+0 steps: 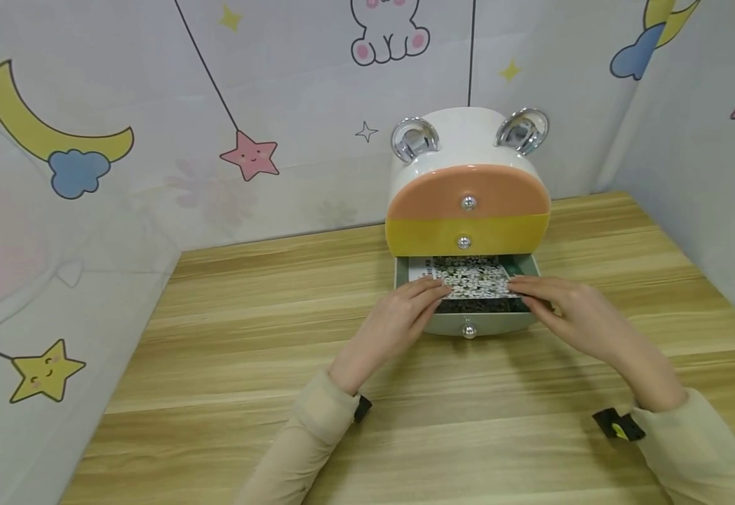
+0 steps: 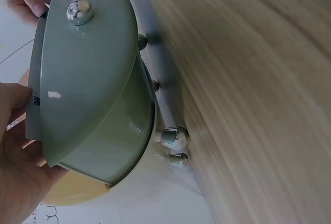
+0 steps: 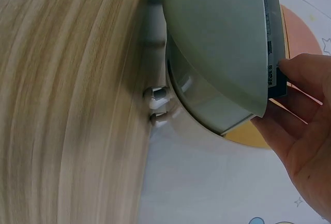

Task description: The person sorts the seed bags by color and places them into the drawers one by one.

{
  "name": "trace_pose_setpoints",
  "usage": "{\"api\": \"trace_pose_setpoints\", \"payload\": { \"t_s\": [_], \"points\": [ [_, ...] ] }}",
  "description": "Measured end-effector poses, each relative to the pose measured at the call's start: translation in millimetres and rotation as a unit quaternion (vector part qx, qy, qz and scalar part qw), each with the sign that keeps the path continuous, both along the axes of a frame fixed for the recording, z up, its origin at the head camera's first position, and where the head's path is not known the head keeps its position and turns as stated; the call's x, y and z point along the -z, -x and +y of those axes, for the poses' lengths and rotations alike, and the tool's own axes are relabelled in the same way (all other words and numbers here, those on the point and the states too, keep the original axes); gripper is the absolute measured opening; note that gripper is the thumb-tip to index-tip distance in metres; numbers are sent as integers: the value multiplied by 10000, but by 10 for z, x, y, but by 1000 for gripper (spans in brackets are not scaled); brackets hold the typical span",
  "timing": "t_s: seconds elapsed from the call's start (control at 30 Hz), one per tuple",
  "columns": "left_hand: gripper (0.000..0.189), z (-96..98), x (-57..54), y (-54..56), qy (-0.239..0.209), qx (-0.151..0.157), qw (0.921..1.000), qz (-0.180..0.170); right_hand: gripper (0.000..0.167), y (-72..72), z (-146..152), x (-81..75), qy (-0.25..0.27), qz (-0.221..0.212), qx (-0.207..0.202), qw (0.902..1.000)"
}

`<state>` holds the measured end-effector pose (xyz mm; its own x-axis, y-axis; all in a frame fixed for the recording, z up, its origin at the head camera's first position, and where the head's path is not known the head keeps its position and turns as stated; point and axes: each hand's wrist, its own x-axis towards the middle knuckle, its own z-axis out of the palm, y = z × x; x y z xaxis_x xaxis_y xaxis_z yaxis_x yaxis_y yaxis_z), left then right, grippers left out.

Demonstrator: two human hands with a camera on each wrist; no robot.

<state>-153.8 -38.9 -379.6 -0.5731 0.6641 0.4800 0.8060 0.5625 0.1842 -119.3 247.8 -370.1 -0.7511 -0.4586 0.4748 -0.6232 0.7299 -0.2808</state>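
Observation:
A flat flower-printed item [image 1: 476, 279], shaped like a book or thin box, lies over the pulled-out green drawer [image 1: 495, 322]. Small lettering runs along its near edge [image 3: 274, 38]. My left hand [image 1: 399, 308] grips its left end, fingers on top and thumb at the near edge. At the other end, my right hand [image 1: 572, 315] pinches the dark green corner. Below the item, the drawer's inside shows only as a dark strip. In the left wrist view, the drawer front [image 2: 93, 63] with its round silver knob [image 2: 79, 11] fills much of the frame.
The drawer belongs to a white rounded cabinet [image 1: 468, 133] with silver ear shapes, standing near the back wall. Above the green drawer are a yellow drawer [image 1: 418, 237] and an orange drawer [image 1: 430, 196], both closed. Everything stands on a wood-grain table [image 1: 266, 337].

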Motion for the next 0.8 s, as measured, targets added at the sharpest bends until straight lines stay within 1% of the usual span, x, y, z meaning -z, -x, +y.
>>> {"api": "trace_pose_setpoints", "payload": {
  "t_s": [0.1,0.2,0.3,0.37,0.47,0.6,0.7,0.8],
  "points": [
    [29,-2,17,22,-14,-1,10000,-51,36,24,4,19,-14,-115,39,9999],
    [29,-1,20,45,-9,29,10000,-82,37,40,-3,21,-24,-137,94,9999],
    [29,2,24,65,15,25,10000,-40,37,51,-10,24,-46,-102,93,9999],
    [28,8,30,70,48,-32,10000,17,36,59,-11,32,-75,-77,90,9999],
    [28,20,41,70,85,-185,9997,96,37,64,-15,35,-107,-33,87,9999],
    [27,34,42,60,120,-527,9984,140,37,82,-22,35,-109,48,104,9999],
    [26,44,38,57,103,-793,9964,272,37,102,-32,32,-108,129,122,9998],
    [24,51,32,57,56,-956,9946,390,36,114,-43,27,-130,210,153,9996]
  ]
}}
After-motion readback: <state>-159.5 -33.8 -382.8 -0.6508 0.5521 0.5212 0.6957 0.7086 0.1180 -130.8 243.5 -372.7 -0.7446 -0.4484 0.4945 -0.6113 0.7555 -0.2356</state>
